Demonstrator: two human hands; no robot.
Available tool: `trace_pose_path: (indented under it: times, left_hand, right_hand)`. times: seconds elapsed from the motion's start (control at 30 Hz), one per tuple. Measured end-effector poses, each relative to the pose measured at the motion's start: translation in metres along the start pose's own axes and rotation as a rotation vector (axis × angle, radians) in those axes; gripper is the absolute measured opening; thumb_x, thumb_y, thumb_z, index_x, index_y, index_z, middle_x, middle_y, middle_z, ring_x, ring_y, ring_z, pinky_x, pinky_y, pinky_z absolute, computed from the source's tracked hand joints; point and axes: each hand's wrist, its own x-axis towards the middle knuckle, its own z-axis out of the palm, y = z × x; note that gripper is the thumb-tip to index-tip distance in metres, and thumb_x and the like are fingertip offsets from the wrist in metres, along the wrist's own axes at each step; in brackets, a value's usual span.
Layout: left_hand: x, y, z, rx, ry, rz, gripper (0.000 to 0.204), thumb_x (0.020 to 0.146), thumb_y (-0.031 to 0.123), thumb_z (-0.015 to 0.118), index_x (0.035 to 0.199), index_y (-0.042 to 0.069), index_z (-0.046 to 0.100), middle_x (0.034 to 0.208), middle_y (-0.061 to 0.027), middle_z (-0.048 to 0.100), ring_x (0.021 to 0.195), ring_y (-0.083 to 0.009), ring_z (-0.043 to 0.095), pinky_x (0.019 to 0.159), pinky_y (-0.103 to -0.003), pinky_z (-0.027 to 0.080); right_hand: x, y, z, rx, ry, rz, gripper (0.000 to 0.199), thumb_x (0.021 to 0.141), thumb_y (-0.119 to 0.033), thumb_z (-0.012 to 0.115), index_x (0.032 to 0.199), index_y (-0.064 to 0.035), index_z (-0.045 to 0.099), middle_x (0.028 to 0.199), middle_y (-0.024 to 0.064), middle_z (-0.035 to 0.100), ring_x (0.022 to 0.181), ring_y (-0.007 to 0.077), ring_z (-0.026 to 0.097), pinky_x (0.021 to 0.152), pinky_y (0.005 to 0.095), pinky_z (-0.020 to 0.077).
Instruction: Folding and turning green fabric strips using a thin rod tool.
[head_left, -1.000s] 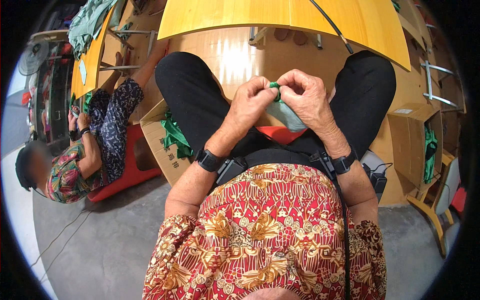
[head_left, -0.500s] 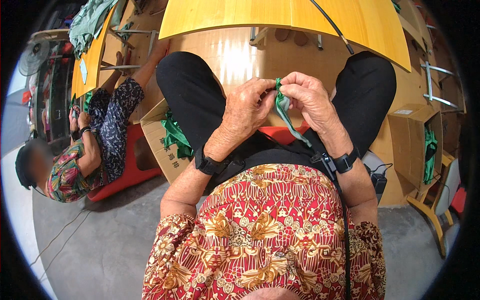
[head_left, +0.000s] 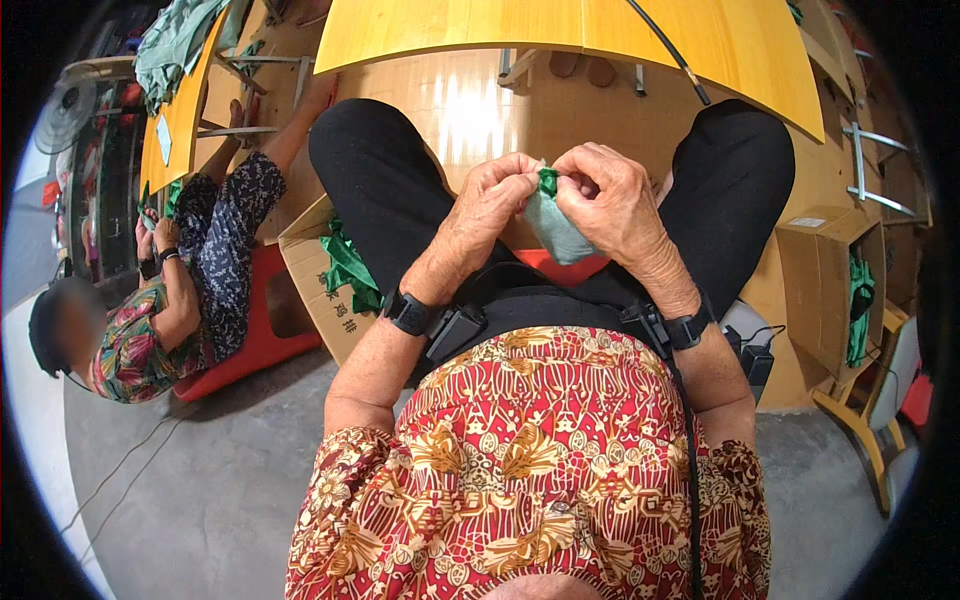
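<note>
Between my two hands, above my lap, is a small piece of green cloth [head_left: 557, 230]. Its upper edge is gathered and dark shiny green, while the pale grey-green part hangs down and widens below. My left hand [head_left: 492, 208] pinches the gathered edge from the left with thumb and fingers. From the right, my right hand [head_left: 618, 200] grips the same edge, its fingers curled so that the tips are partly hidden. Both hands are close together, nearly touching at the cloth.
A yellow table [head_left: 450, 28] curves across the far side, with a black cable [head_left: 668, 45] over it. Cardboard boxes with green cloth stand left [head_left: 312, 285] and right [head_left: 800, 275]. At far left a seated co-worker [head_left: 150, 330] handles green cloth beside another table.
The cloth has gone from a narrow twisted strip to a wider hanging pouch-like shape. My hands have shifted slightly, the right one turning more knuckles-up.
</note>
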Motion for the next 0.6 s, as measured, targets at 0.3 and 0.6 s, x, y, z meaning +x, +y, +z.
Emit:
trace_pose_path:
  times: [0.3,0.6]
  left_hand:
    - [-0.009,0.017,0.022,0.822,0.379,0.395,0.023,0.081,0.016,0.071,0.086,0.002,0.054,0.069,-0.0114,0.060,0.059,-0.0228,0.059,0.055,-0.033,0.048]
    - [-0.014,0.016,0.016,0.511,0.235,0.132,0.024,0.088,0.020,0.066,0.094,-0.003,0.063,0.067,0.0001,0.061,0.059,-0.0055,0.055,0.052,-0.024,0.046]
  right_hand:
    - [-0.003,0.020,-0.003,0.859,-0.171,0.501,0.010,0.085,-0.012,0.062,0.084,-0.0025,0.066,0.073,-0.0044,0.059,0.066,0.0025,0.050,0.060,0.0193,0.0415]
    - [-0.002,0.022,0.001,1.094,-0.129,0.585,0.010,0.086,-0.015,0.064,0.087,-0.0051,0.065,0.070,-0.0056,0.055,0.063,0.0032,0.045,0.060,0.0183,0.0376]
